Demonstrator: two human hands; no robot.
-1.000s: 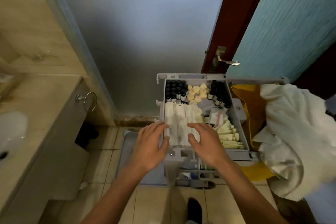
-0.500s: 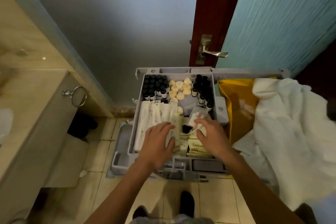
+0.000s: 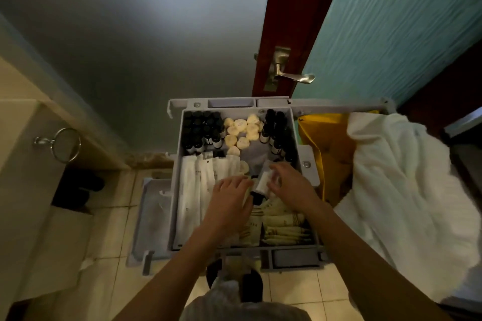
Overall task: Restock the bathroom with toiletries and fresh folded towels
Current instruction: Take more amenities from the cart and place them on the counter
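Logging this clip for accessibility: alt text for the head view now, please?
A person's right hand pinches a small white packet over a grey cart tray of toiletries, with the left hand open beside it. At the tray's far end stand dark bottles and round soaps; white towels hang over a yellow bag at right.

tray [image 3: 175, 203] grey | bottles [image 3: 199, 134] at 11 o'clock black | soaps [image 3: 242, 129] at 12 o'clock pale yellow | sachets [image 3: 191, 195] at 9 o'clock white | packets [image 3: 285, 228] at 5 o'clock cream, dark-striped | bag [image 3: 328, 143] yellow | towel [image 3: 407, 185] white
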